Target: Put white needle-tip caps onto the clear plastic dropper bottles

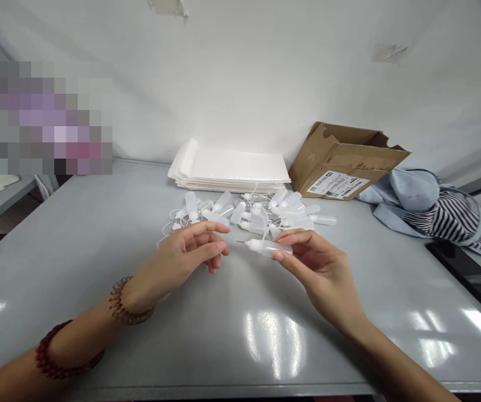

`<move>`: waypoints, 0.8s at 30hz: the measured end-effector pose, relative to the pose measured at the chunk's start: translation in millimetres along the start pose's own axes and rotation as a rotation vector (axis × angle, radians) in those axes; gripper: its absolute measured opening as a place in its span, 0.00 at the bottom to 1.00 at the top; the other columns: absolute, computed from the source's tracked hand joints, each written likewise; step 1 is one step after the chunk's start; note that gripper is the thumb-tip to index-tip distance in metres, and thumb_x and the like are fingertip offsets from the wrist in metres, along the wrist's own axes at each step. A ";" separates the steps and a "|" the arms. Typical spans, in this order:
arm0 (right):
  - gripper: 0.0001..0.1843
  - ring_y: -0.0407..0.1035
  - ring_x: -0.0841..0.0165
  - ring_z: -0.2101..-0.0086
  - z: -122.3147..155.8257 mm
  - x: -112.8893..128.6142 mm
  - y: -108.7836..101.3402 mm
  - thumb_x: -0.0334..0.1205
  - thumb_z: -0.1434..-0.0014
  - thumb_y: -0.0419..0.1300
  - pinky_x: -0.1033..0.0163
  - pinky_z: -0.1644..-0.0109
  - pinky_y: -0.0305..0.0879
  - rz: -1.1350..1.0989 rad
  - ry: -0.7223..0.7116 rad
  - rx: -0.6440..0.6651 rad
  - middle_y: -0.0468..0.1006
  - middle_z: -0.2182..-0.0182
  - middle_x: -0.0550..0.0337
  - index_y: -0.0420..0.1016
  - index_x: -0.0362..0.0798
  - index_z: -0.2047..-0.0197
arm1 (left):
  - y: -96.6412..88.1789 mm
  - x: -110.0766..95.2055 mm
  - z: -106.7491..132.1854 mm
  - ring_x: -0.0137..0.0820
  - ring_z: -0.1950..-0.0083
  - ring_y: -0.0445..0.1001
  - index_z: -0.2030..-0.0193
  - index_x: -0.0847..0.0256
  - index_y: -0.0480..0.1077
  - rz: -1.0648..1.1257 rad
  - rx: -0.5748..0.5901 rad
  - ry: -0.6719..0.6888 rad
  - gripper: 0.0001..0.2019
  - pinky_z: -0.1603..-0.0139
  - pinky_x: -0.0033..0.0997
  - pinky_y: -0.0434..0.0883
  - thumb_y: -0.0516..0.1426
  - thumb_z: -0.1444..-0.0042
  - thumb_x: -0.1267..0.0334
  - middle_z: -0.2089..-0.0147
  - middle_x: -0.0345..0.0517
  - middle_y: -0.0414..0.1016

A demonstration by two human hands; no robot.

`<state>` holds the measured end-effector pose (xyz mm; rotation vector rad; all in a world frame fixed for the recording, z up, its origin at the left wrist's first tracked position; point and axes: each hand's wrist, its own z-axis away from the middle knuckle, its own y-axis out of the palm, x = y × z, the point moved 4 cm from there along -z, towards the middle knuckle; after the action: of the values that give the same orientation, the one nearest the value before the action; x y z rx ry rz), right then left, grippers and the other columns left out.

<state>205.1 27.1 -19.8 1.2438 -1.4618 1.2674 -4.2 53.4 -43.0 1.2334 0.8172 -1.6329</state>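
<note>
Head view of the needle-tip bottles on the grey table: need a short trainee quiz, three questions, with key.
1. True or false: the right hand holds a translucent plastic needle-tip bottle.
2. Which bears a white shipping label? A) white sheet stack, B) open brown cardboard box, C) blue striped cloth.
3. Which arm wears the coiled bronze spiral bracelet?

Key: 1 true; 2 B; 3 left arm.
</note>
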 end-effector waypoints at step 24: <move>0.10 0.68 0.69 0.75 4.0 -14.0 13.2 0.45 0.44 0.62 0.60 0.64 0.62 -0.288 0.297 0.217 0.74 0.78 0.62 0.71 0.47 0.70 | 0.9 -4.4 3.1 0.26 0.72 0.69 0.65 0.58 0.76 0.113 0.002 -0.009 0.06 0.67 0.28 0.70 0.62 0.48 0.61 0.71 0.41 0.75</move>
<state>194.7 25.5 -36.5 1.2876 -0.9176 1.3688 -4.1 51.4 -37.9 1.2503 0.7279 -1.5474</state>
